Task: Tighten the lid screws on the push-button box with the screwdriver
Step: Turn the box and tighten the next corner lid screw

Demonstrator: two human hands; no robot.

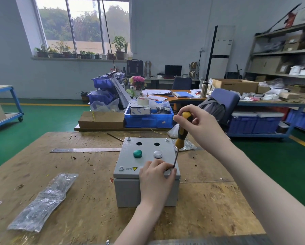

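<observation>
1. Gripping the yellow-and-black screwdriver [182,133] by its handle, the right hand [199,124] has its fingers curled round the top, the shaft slanting down toward the near right corner of the lid.
2. Resting on that same corner, the left hand [157,177] has its fingers curled close about the tip; it seems to be steadying the tip or the screw there, though the screw itself is hidden under the fingers.
3. Sitting near the middle of the wooden workbench [77,183], the grey push-button box [130,174] carries a green button [137,153] and a white button [158,154] on its lid.
4. Screws show at the near left corner [121,168] and at both far corners [129,138] [167,139].
5. Judging by the tool's position, the near right screw is the one in hand.
6. Next comes seating the tip squarely in the screw head, pressing down and turning; a slanted shaft could slip out.
7. A plastic bag [42,204] lies well to the left, a steel ruler [86,150] just behind the box.
</observation>
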